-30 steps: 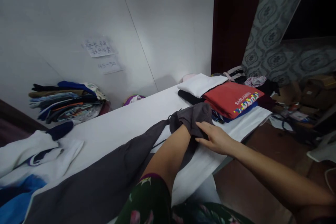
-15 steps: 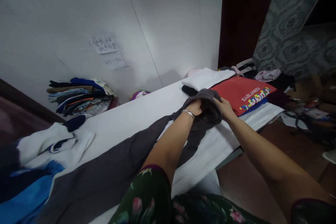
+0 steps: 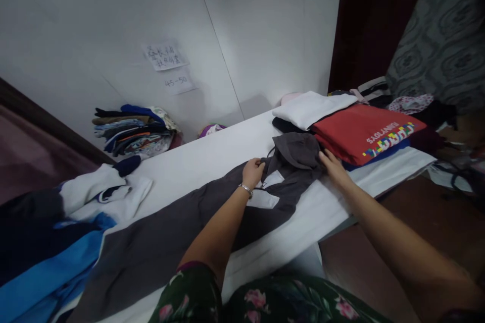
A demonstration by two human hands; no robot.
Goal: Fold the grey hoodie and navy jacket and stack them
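Observation:
A dark grey hooded jacket [image 3: 178, 227] lies stretched along the white table, its hood [image 3: 297, 149] toward the far right and laid flat. White patches show at its front opening, near a zipper and a drawstring. My left hand [image 3: 253, 174], with a silver bracelet at the wrist, pinches the jacket's edge beside the neck opening. At the right side of the hood, my right hand [image 3: 337, 171] touches the cloth with its fingers stretched out; its fingertips are partly hard to make out.
Right of the hood sit a folded red garment [image 3: 364, 128] and a folded white one [image 3: 314, 108]. A stack of folded clothes [image 3: 136, 131] stands at the wall. Loose white [image 3: 94, 189] and blue clothes [image 3: 56, 272] lie at left. Handwritten paper notes [image 3: 166, 58] hang on the wall.
My left hand has come out of the hood and moved left to the neck opening. The hood, held up and open before, now lies flat. My right hand has loosened at its edge.

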